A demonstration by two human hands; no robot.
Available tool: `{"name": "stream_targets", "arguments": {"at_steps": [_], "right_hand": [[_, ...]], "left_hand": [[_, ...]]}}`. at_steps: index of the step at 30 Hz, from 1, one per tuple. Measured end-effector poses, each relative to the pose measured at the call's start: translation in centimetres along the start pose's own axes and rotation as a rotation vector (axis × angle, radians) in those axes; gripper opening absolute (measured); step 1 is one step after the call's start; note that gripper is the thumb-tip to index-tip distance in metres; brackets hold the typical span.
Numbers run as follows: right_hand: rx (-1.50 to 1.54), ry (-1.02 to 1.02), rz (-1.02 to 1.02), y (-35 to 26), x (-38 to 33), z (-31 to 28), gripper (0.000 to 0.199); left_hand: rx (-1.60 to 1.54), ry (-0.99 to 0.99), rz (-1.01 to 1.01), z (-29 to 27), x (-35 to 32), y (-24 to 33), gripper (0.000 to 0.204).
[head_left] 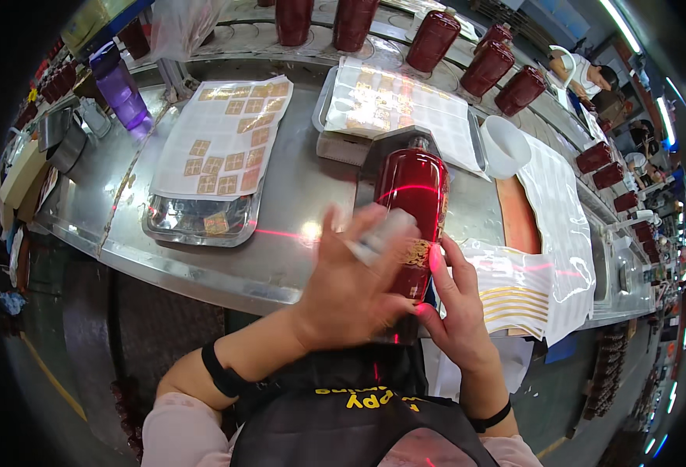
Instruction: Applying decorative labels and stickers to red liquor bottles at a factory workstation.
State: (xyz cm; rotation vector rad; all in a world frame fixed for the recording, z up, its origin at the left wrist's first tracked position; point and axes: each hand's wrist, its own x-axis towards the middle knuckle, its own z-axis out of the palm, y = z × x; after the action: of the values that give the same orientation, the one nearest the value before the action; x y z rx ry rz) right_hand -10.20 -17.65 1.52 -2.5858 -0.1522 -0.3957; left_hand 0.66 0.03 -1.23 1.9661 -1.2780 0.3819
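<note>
Centrally, a red bottle (411,210) lying on a steel worktop (296,194) is being steadied by the right hand (458,307), its fingers spread flat against the side beside a gold label (417,253). The lower part of the bottle is being covered by the left hand (351,284), where a blurred pale object is being pinched; its kind cannot be made out. Label sheets (226,136) are being kept on trays, and more red bottles (487,66) are being lined up behind.
</note>
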Motion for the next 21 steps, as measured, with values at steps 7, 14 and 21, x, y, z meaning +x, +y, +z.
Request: {"name": "stream_targets", "arguments": {"at_steps": [7,14,21], "right_hand": [[-0.005,-0.032,-0.002,-0.1,0.2,-0.2,0.081],[0.027,-0.066,0.017,0.0,0.0,-0.2,0.078],[-0.002,-0.018,-0.012,-0.1,0.2,0.0,0.08]], "left_hand": [[0.164,0.02,0.047,0.6,-1.5,1.8,0.07],[0.06,0.0,-0.14,0.2,-2.3,0.3,0.084],[0.049,0.022,-0.128,0.5,-2.4,0.2,0.084]]}}
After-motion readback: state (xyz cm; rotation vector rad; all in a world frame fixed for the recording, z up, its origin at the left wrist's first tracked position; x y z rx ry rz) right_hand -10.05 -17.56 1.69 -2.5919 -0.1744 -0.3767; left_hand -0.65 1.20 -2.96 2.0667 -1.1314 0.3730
